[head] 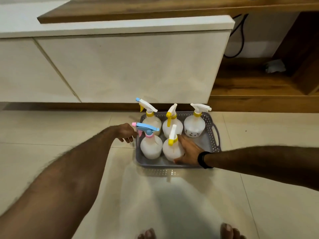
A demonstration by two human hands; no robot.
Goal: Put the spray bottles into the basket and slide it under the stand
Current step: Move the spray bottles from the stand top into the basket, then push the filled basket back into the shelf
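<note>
- The right hand [187, 151] is wrapped around the body of the near right bottle [172, 150], palm against its right side, fingers behind it and thumb low at the front; the bottle stands upright inside the basket [172, 165].
- The left hand [126, 132] hangs just beside the basket's left rim, fingers loosely curled downward and holding nothing; whether the fingertips touch the rim cannot be told.
- Right beside that hand stands the blue-headed bottle [151, 147], with a pink collar and pink nozzle tip, in the near left of the basket.
- Three more bottles stand in the far row: the far left bottle [151, 120] with a blue nozzle tip, the middle bottle [172, 125] with a yellow trigger, and the far right bottle [194, 125] with dark marks low on its body.
- All five bottles are upright in the grey perforated basket, which has a handle cut-out on its right end.
- The basket sits on a glossy pale tiled floor [69, 128], its far edge close to the white cabinet [120, 66], which hangs clear of the floor with a dark gap below.
- Above runs a wood shelf [138, 11]; to the right is a wooden stand [250, 87] with black cables [240, 38] and a small pale object too blurred to identify.
- A black band [202, 159] circles the right wrist.
- Bare toes [227, 231] are cut off at the bottom edge; the forearms are blurred.
</note>
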